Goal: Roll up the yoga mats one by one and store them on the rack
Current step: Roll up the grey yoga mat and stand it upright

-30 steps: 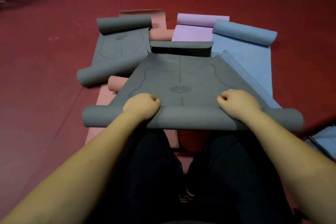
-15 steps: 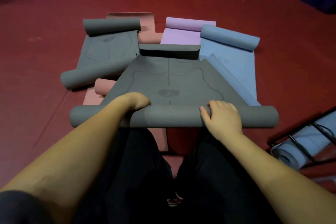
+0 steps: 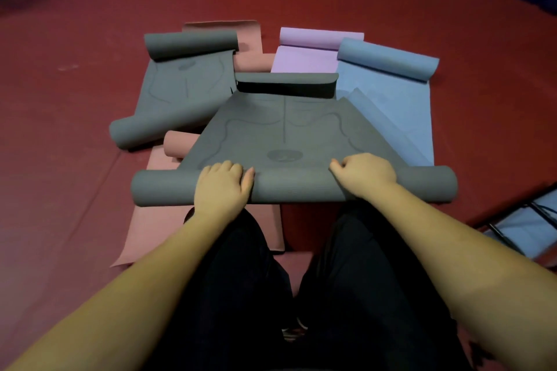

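Kneeling on a red floor (image 3: pixel 391 9), a person works on a grey mat (image 3: pixel 286 135) that lies right in front of the knees. The near end of this mat is rolled into a thick tube, and the rest lies flat, reaching away. Its far end curls up a little.

The left hand (image 3: pixel 221 187) lies on top of the roll, left of the middle. Its fingers bend over the top of the tube and press on it, with the thumb stretched out along the side. The right hand (image 3: pixel 366 173) sits on the roll, right of the middle. Its fingers are curled tight and pressed down on the far side of the tube, where the roll meets the flat part.

Under the grey mat lies a pink mat (image 3: pixel 208 226), with one end rolled just left of it. A second grey mat (image 3: pixel 184 90) lies to the left, curled at both ends. A purple mat (image 3: pixel 304 54) lies behind, and a blue mat (image 3: pixel 388 90) lies to the right, its far end rolled.

At the right edge, the dark bars of a rack (image 3: pixel 512 220) show, with something pale blue behind them.
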Tool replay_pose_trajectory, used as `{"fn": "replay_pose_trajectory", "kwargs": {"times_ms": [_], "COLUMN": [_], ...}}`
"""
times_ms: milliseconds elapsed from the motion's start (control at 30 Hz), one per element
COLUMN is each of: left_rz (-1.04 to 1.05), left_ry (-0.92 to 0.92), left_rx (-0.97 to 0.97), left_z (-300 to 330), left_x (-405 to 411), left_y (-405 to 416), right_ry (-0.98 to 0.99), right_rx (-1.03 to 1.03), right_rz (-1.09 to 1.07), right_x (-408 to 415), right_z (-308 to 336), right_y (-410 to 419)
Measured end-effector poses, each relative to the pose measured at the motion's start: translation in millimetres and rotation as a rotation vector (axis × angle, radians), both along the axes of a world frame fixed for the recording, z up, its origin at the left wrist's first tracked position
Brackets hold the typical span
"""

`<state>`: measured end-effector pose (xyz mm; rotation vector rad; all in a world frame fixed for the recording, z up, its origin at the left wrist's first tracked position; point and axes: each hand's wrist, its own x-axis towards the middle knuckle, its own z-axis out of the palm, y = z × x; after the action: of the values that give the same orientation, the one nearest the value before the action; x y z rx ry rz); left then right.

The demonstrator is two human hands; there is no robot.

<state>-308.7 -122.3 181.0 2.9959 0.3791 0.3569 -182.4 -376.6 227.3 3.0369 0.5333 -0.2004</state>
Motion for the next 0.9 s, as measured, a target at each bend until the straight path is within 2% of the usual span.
{"fn": "replay_pose_trajectory", "kwargs": {"times_ms": [167,367,600,700,800,900], "left_rz": [0.024,-0.042,-0.034,-0.012,0.007,0.026], "left_ry": [0.135,0.07,0.24,0.319,0.437,0.587], "left_rx": [0.004,0.047,-0.043,-0.067,-0.112,-0.2], "left_z": [17.7,33.5,52.4,52.5,53.6,53.9], "left_x": [11.1,4.4,-18.6,-11.5,4.9,23.0], "left_y": [2.3,3.0,-1.6,-0.3,4.2,10.8], "right_ry": [0.122,0.227,0.444,0.321,0.011,-0.191], "right_rx": [0.02,0.015,-0.057,0.016,0.196,0.24], "right_rz": [-0.02,-0.041,0.023,0.046,0.082,0.088], "right_x": [1.4,-9.1,-28.3,-30.5,-34.7,-46.8], "right_z": [14.1,33.2,41.5,34.3,25.6,12.1], "right_y": [6.1,-2.6,-10.9,-15.9,-20.6,-23.5]}}
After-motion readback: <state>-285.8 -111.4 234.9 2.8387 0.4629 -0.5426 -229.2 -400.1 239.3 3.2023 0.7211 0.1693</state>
